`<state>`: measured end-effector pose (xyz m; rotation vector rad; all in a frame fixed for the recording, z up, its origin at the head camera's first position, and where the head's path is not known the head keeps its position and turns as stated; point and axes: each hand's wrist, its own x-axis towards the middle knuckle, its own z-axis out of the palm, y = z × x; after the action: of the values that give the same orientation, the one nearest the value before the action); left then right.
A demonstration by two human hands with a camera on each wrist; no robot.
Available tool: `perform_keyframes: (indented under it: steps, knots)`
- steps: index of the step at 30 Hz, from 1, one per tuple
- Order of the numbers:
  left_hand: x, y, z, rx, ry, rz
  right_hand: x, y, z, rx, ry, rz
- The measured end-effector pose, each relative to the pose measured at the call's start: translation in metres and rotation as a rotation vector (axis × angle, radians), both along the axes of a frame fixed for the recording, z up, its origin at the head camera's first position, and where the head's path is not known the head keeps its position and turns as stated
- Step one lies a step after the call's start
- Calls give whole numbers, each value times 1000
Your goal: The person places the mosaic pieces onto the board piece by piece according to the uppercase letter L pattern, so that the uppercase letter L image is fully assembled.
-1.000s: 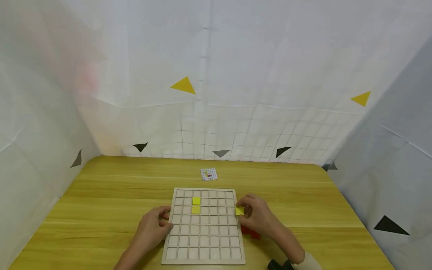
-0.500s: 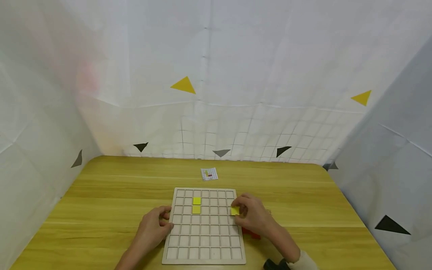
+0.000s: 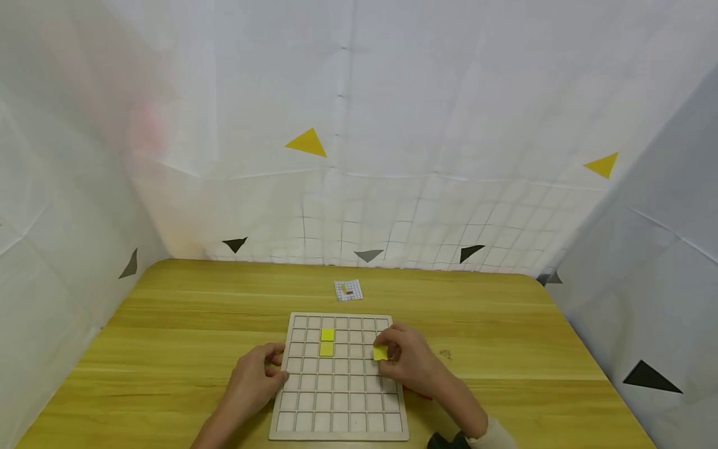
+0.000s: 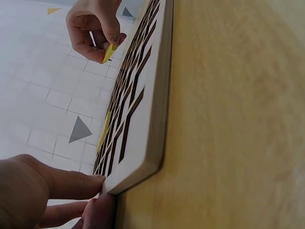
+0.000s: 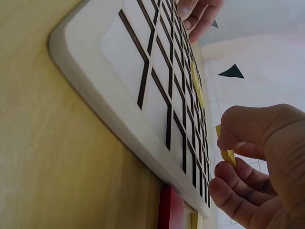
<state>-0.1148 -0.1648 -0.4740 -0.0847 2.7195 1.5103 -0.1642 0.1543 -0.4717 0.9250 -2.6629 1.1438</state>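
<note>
A pale wooden grid board lies on the table, two yellow square tiles set in neighbouring cells toward its far side. At its left edge, my left hand holds the rim, the thumb on the edge and the other fingers bent beside it. Over the board's right part, my right hand pinches another yellow square tile between thumb and fingers. In the right wrist view this tile is tilted and raised off the cells. The remaining cells in view are bare.
Beside the board's right edge lies a red piece, mostly hidden by my right arm in the head view, with a yellow piece near it. A small printed grid card lies beyond the board. White sheeting surrounds the table.
My right hand has carried the yellow tile leftward, from the board's right edge to over its right-hand cells. The left hand stays at the left edge.
</note>
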Motion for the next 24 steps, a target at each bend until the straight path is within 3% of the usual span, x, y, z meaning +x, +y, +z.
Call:
perform_keyframes:
  steps: [24]
  knots:
    - [0,1,-2,22,9,-7,0,-23,3,-2,-5,42]
